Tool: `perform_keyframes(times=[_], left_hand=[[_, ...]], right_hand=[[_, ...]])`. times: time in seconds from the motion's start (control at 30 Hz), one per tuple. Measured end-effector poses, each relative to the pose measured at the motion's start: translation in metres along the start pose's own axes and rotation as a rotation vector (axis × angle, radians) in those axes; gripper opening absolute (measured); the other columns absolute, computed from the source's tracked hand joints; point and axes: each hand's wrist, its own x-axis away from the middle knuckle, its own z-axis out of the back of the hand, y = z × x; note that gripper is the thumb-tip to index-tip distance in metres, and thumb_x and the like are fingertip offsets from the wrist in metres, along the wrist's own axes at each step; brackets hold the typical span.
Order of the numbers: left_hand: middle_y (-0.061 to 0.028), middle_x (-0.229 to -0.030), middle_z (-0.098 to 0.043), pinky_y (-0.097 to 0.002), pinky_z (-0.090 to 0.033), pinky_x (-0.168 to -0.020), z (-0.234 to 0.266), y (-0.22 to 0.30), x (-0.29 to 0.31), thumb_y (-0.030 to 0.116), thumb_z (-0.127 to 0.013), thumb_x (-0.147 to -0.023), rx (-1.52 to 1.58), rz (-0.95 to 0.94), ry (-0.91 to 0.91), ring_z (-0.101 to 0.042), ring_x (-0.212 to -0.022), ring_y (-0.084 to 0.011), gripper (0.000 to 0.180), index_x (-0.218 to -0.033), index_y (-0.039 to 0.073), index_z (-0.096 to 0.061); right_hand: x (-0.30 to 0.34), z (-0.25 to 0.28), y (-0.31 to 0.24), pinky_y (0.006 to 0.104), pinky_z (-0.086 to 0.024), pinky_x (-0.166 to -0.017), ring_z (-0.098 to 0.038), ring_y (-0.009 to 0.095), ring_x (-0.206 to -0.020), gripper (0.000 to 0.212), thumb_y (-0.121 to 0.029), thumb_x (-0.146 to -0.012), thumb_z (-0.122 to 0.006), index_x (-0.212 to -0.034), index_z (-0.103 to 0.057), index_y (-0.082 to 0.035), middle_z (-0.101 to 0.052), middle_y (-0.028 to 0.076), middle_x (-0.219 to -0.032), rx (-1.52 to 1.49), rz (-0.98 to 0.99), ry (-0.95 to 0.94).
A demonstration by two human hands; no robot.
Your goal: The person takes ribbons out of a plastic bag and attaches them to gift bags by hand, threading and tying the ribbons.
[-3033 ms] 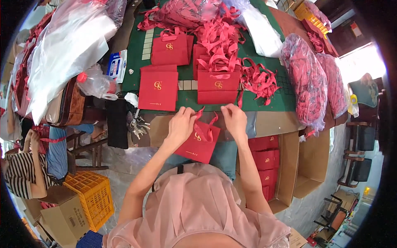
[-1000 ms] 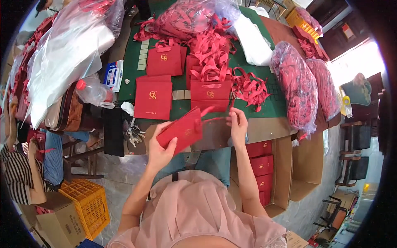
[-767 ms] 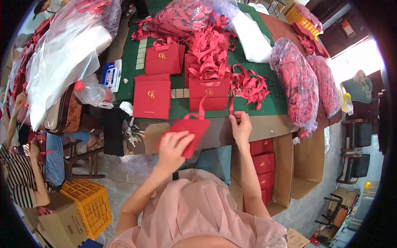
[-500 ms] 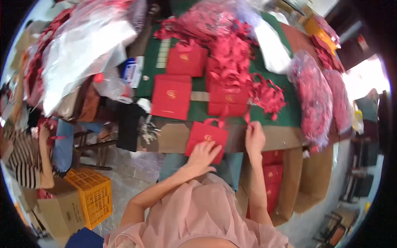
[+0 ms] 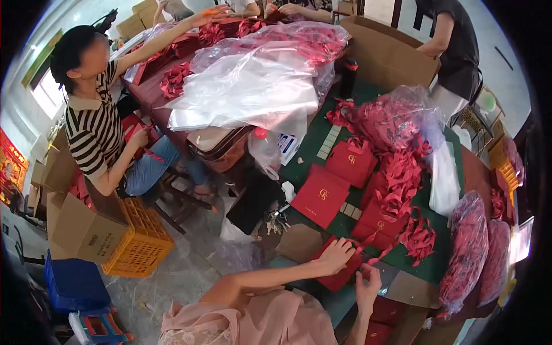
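Bags (image 5: 317, 203) near hands (image 5: 336, 257) bear gold lettering (image 5: 324, 194).

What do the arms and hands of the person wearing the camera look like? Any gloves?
No gloves! The left hand and right hand are bare, and I can't see any rings or bracelets. The forearms are uncovered too. Higher up there's a loose, pale pink blouse with soft folds and a lacy pattern at its left side.

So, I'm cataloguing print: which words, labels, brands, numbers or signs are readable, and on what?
Red bags: gold lettering, which I won't copy out; smaller line unreadable.
Cardboard box: dark print, too small.
Blue-and-white packet: print too blurred.
Red wall hanging: gold marks, unclear.
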Motion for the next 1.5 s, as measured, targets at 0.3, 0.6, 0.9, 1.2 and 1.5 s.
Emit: perform_keyframes(times=[0.3,0.6,0.9,1.2,1.5], left_hand=[[-0.0124,-0.109,-0.056,-0.0476,-0.040,-0.083,0.011,-0.011,-0.006,0.028,-0.084,-0.066,0.012,0.016,0.046,-0.053,-0.104,-0.0328,0.051,-0.109,0.014,-0.060],[-0.0017,-0.102,-0.069,-0.0423,-0.036,-0.091,0.020,-0.025,-0.005,0.021,-0.079,-0.075,0.388,0.187,-0.004,-0.059,-0.098,-0.0256,0.035,-0.106,0.015,-0.064],[-0.0068,-0.097,-0.071,-0.0423,-0.036,-0.088,0.017,-0.014,-0.002,0.009,-0.071,-0.076,0.517,0.256,-0.021,-0.062,-0.097,-0.0271,0.030,-0.105,0.014,-0.065],[-0.0065,-0.091,-0.072,-0.0422,-0.037,-0.086,0.030,0.004,-0.001,0.004,-0.067,-0.078,0.456,0.215,0.043,-0.062,-0.091,-0.0272,0.026,-0.102,0.012,-0.067],[-0.0046,-0.090,-0.071,-0.0409,-0.038,-0.087,0.026,0.011,0.003,0.003,-0.067,-0.079,0.417,0.186,0.108,-0.061,-0.090,-0.0258,0.024,-0.101,0.012,-0.067]], right_hand=[[-0.004,0.014,-0.055,0.0350,-0.050,-0.080,-0.061,0.030,-0.086,0.015,0.003,-0.090,-0.060,-0.103,-0.067,0.000,-0.062,0.014,-0.093,-0.054,0.092,-0.041],[-0.008,-0.019,-0.021,0.0382,-0.052,-0.072,-0.066,0.031,-0.081,0.013,-0.005,-0.086,-0.070,-0.099,-0.069,-0.005,-0.066,0.015,-0.089,-0.026,-0.059,0.096],[-0.010,-0.040,-0.005,0.0325,-0.053,-0.070,-0.068,0.022,-0.078,0.010,-0.002,-0.086,-0.069,-0.096,-0.066,-0.001,-0.067,0.013,-0.085,0.063,-0.120,0.114],[-0.010,-0.040,-0.008,0.0370,-0.054,-0.069,-0.069,0.028,-0.077,0.009,-0.006,-0.085,-0.068,-0.094,-0.065,-0.003,-0.067,0.014,-0.088,-0.028,-0.246,0.126],[-0.013,-0.048,-0.013,0.0373,-0.054,-0.065,-0.069,0.028,-0.074,0.012,-0.005,-0.084,-0.071,-0.092,-0.062,-0.004,-0.067,0.012,-0.084,-0.006,-0.199,0.189]])
